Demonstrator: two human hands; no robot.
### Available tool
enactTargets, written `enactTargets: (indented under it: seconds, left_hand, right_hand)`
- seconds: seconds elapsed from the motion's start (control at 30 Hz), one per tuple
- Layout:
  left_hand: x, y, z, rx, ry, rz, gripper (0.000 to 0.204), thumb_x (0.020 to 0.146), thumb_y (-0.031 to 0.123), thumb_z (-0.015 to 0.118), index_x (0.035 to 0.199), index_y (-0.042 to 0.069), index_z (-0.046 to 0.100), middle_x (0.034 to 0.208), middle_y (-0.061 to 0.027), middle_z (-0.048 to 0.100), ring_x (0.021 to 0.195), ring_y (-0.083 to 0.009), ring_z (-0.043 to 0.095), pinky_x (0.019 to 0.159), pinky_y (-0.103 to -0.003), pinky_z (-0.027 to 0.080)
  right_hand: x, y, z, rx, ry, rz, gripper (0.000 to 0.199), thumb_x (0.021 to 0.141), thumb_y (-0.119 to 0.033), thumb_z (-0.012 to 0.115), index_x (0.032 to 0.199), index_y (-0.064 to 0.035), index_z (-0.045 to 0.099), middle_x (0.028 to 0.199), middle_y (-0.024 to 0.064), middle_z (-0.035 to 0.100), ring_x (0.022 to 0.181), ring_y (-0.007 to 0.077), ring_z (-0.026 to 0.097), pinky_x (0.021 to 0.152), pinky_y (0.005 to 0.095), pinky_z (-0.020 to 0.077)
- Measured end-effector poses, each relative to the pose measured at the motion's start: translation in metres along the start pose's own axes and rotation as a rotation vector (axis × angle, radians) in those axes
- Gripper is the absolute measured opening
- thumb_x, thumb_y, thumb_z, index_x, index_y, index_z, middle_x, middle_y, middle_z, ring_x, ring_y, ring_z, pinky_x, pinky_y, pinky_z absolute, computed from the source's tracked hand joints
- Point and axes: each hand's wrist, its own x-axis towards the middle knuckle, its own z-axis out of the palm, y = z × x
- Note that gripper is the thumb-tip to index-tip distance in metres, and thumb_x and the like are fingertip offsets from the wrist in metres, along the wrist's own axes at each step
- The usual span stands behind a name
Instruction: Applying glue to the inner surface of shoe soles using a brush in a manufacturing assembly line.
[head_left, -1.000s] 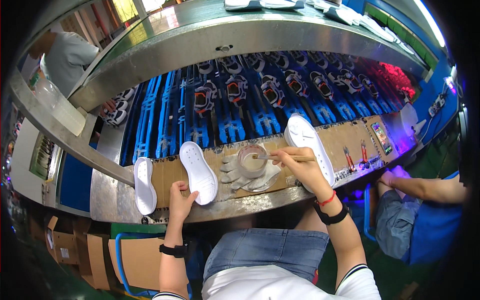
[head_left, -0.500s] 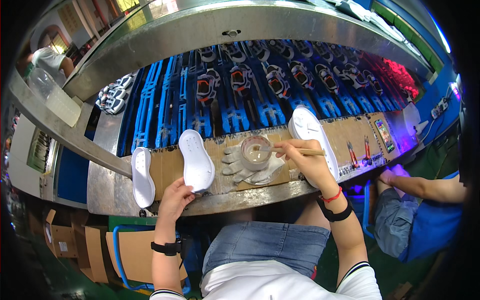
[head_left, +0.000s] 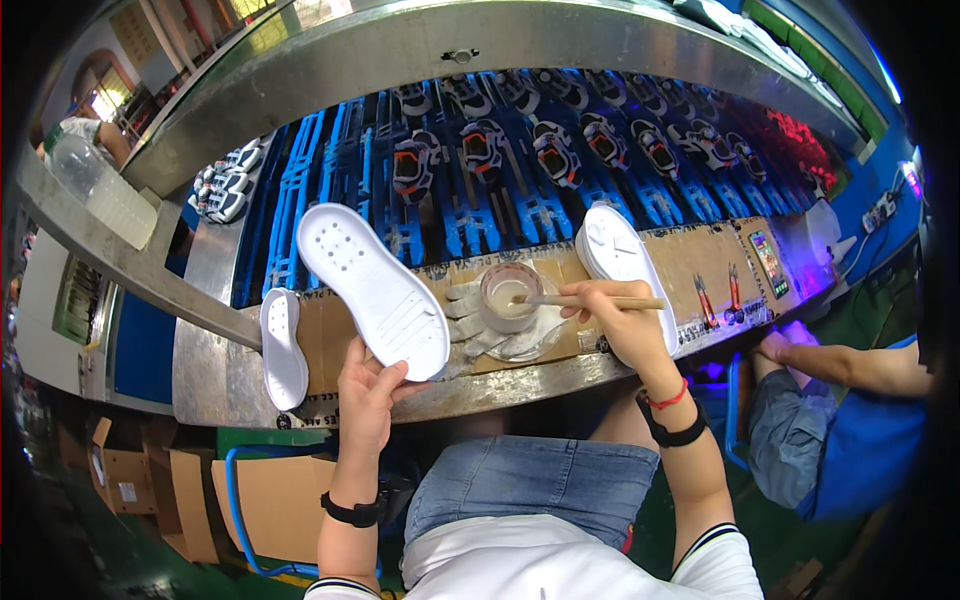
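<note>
Bench [head_left: 230, 370]: L hand [head_left: 368, 392] holds white sole [head_left: 375, 290], R hand [head_left: 615, 320] dips brush [head_left: 590, 299].

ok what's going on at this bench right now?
A seated person's left hand holds a large white rubber shoe sole by its near end, tilted up off the cardboard-covered bench. The right hand dips a wooden-handled brush into a small clear cup of pale liquid. A smaller white sole lies to the left, another white sole to the right. Shoes sit on the blue conveyor racks behind.

Curved steel workbench [head_left: 230, 385], blue conveyor racks [head_left: 300, 190], cardboard boxes [head_left: 270, 500], green floor [head_left: 130, 560]
</note>
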Motion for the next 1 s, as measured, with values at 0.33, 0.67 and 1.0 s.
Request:
enactTargets:
  seconds: [0.33,0.67,1.0]
  left_hand:
    - [-0.015,0.0,0.038,0.165,-0.012,0.288,0.05,0.085,-0.008,0.054,0.13,-0.007,0.033,0.112,-0.019,0.059,0.103,-0.0195,0.06,0.085,-0.028,0.051]
    - [-0.023,0.002,0.044,0.31,0.007,0.374,0.051,0.084,-0.006,0.056,0.13,-0.008,0.033,0.109,-0.0189,0.061,0.097,-0.0189,0.063,0.083,-0.029,0.052]
    - [-0.022,0.002,0.042,0.326,-0.002,0.393,0.052,0.083,-0.006,0.056,0.131,-0.009,0.034,0.107,-0.0195,0.062,0.095,-0.0194,0.064,0.083,-0.029,0.053]
  right_hand:
    - [-0.052,-0.049,0.009,0.084,-0.166,-0.155,0.024,0.089,-0.007,0.049,0.095,0.0038,0.069,0.076,0.0116,0.07,0.065,0.0154,0.062,0.063,0.0268,0.0474]
    - [-0.052,-0.054,0.016,-0.012,-0.208,-0.245,0.02,0.087,-0.006,0.052,0.092,0.0001,0.071,0.072,0.0078,0.069,0.061,0.0167,0.063,0.06,0.0278,0.0466]
    - [-0.047,-0.056,0.016,-0.076,-0.22,-0.335,0.019,0.086,-0.006,0.053,0.089,0.0009,0.071,0.07,0.0095,0.069,0.059,0.0171,0.062,0.058,0.0282,0.045]
